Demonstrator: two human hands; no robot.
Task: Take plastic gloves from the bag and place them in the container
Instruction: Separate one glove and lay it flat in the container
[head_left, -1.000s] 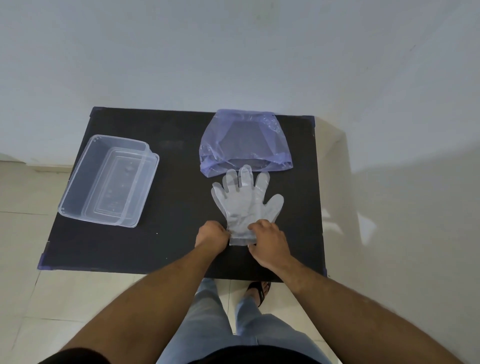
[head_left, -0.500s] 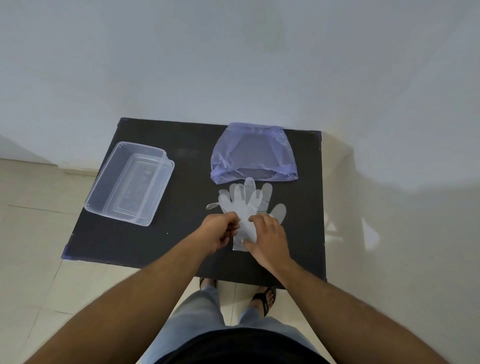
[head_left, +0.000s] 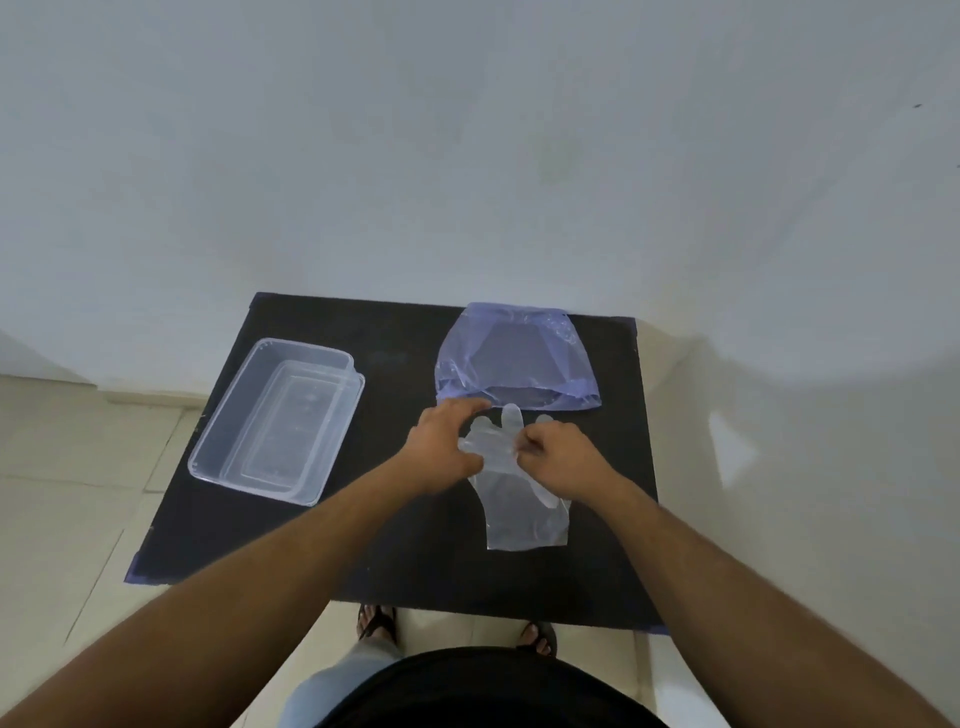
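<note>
A black table (head_left: 405, 545) stood against a pale wall (head_left: 467, 156), its top carrying every item of the task. A clear plastic container (head_left: 278, 418) sat near the table's left edge, toward the far side, open side up, with nothing visible inside it. A translucent blue-violet bag (head_left: 517, 358) lay flat at the far edge, right of centre, its mouth turned toward the near edge.

The clear plastic gloves (head_left: 522, 514) lay flat on the tabletop just in front of the bag's mouth, right of centre and well apart from the container. Their cuff end pointed toward the near edge and their finger ends toward the bag, one finger tip almost touching the bag's mouth. How many gloves were stacked could not be determined.

The left hand (head_left: 441, 447) rested at the left side of the glove fingers, its own fingers spread and partly curled over the plastic; whether it had pinched any plastic could not be told. The right hand (head_left: 558, 454) was loosely closed at the right side of the glove fingers, with fingertips drawn together against the plastic, apparently pinching a layer. Both forearms crossed the table's near edge. Sandalled feet (head_left: 379, 621) showed on the tiled floor (head_left: 78, 519) below that edge.
</note>
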